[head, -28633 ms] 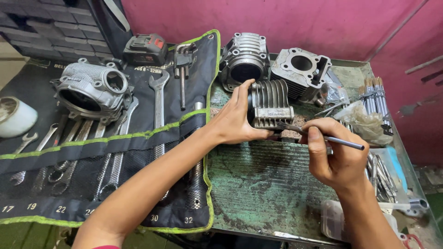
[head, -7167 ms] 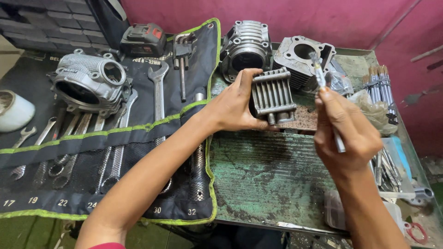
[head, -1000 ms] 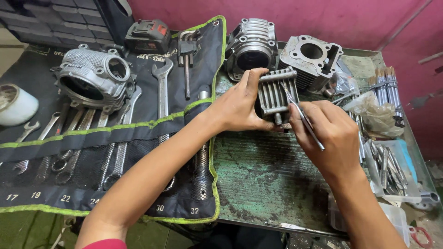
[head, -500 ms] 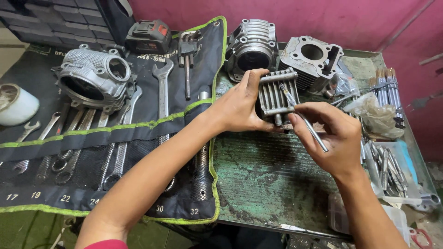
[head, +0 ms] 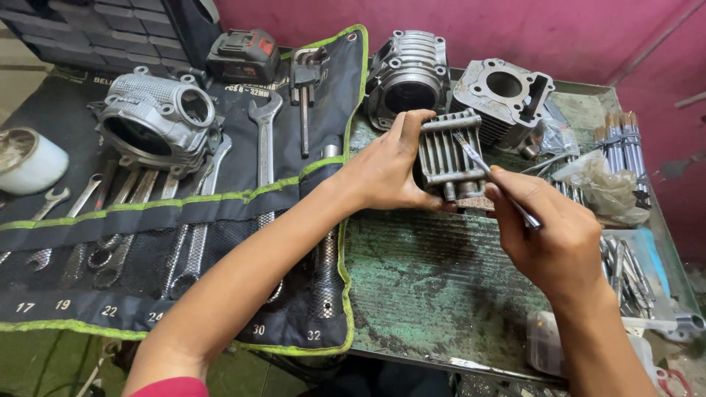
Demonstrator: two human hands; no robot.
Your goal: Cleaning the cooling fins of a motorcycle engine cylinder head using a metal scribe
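Observation:
My left hand (head: 386,169) grips a small finned metal engine cylinder (head: 445,153) and holds it tilted upright on the green metal bench top (head: 434,279). My right hand (head: 551,231) pinches a thin metal pick tool (head: 485,170), and its tip rests on the cylinder's fins. A small reddish-brown block (head: 476,203) lies under the cylinder's lower edge.
Two more finned cylinders (head: 410,73) (head: 501,95) stand behind. A cylinder head (head: 154,121) lies on the black tool roll (head: 184,242) with several spanners; a power-tool battery (head: 243,55) sits at its top. Metal rods (head: 621,140), a plastic bag (head: 599,187) and loose tools (head: 625,268) crowd the right. A white cup (head: 26,162) stands left.
My right hand has shifted slightly along the cylinder, with the pick's tip moving over the fins. My left hand keeps the same grip.

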